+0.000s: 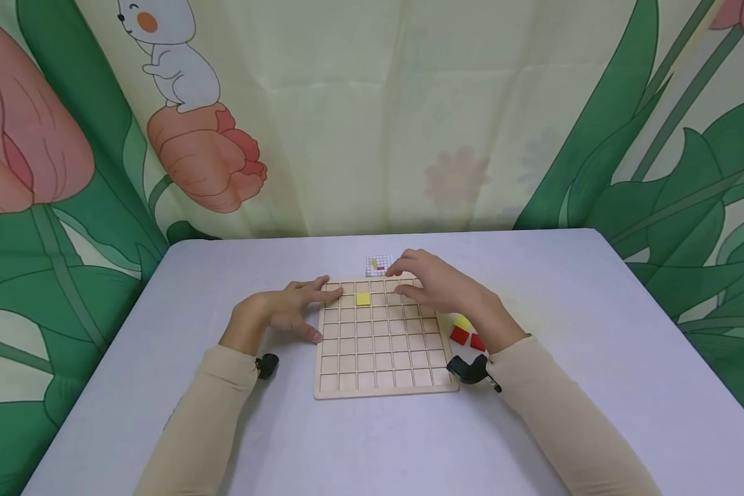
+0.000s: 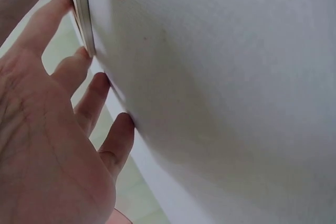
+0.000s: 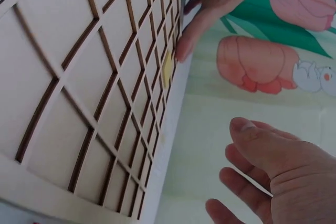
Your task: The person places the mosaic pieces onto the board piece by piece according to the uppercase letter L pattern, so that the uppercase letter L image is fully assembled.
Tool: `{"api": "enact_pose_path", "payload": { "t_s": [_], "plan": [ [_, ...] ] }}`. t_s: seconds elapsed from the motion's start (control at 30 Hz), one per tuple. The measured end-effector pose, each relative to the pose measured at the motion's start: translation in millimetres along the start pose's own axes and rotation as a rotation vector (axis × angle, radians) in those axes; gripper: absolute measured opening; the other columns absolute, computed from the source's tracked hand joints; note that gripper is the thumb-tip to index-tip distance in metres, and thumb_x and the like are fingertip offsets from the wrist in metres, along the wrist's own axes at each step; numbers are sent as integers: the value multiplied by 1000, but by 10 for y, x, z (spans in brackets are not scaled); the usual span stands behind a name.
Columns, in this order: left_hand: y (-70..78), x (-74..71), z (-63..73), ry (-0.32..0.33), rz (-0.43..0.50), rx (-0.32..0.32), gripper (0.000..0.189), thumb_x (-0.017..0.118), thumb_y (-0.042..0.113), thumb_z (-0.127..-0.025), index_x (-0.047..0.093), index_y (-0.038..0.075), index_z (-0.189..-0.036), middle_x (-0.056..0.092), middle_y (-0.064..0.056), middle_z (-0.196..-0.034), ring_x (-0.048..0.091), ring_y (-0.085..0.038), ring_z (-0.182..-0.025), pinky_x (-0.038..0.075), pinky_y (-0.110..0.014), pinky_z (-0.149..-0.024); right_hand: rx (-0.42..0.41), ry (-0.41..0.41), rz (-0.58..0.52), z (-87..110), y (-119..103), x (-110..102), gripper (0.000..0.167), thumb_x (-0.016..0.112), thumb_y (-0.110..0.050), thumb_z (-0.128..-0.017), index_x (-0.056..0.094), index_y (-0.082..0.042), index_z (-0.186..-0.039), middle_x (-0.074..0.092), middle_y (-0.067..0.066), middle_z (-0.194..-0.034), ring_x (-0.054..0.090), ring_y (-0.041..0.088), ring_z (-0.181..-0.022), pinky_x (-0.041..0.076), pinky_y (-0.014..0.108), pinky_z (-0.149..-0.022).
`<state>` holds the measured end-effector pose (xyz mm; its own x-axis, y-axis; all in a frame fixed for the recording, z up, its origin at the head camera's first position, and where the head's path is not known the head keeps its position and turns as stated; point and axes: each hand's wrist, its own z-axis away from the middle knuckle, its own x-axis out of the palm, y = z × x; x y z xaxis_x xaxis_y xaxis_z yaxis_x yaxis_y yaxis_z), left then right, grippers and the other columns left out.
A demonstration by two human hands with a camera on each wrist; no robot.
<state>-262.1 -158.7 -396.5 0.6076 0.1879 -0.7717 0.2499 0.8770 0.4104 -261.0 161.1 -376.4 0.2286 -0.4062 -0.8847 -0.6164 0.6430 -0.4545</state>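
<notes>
A pale wooden grid board [image 1: 381,362] lies flat, with one yellow square tile [image 1: 363,300] in a cell of its upper part. My left hand [image 1: 285,306] is spread at the board's left side. Its index fingertip rests on the upper left corner and the thumb touches the left edge; the left wrist view shows fingers [image 2: 94,100] on the white surface by the board. Over the upper right of the board hovers my right hand [image 1: 437,281], fingers loosely bent and nothing between them in the right wrist view. Near its fingertips lies a small printed grid card [image 1: 377,264].
Right of the board, partly under my right forearm, lie red tiles [image 1: 459,335] and a yellow piece [image 1: 461,322]. A white-covered table [image 1: 285,441] bears everything. Behind it hangs a curtain [image 1: 359,138] printed with tulips and a white animal. Each wrist carries a black device [image 1: 468,370].
</notes>
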Motion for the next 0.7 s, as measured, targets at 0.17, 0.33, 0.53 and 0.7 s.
{"api": "enact_pose_path", "payload": {
  "t_s": [0.17,0.33,0.53,0.7],
  "plan": [
    [-13,19,0,10,9,5,103,89,42,-77,28,49,-159,-1,9,-174,2,-31,-159,23,-71,-115,-3,25,-3,88,115,-25,31,71,-15,-98,69,-10,-128,65,11,-125,58,34,-120,47,48,-103],
    [-24,30,-10,4,11,9,102,89,42,-78,28,49,-159,-1,8,-174,2,-31,-159,22,-69,-117,-5,58,13,170,223,-37,31,74,-13,-95,69,-10,-126,65,11,-124,59,34,-120,48,49,-104],
    [-46,21,-6,5,23,34,99,88,38,-80,30,45,-160,0,6,-174,2,-32,-158,20,-68,-119,13,98,10,277,357,-55,31,74,-13,-95,69,-10,-126,64,11,-125,59,34,-120,50,49,-103],
    [-70,17,6,8,44,53,99,87,38,-81,30,43,-161,0,5,-174,2,-33,-158,20,-67,-119,2,140,27,376,491,-125,32,74,-9,-94,68,-9,-126,64,11,-124,60,33,-119,50,50,-102]
  ]
}}
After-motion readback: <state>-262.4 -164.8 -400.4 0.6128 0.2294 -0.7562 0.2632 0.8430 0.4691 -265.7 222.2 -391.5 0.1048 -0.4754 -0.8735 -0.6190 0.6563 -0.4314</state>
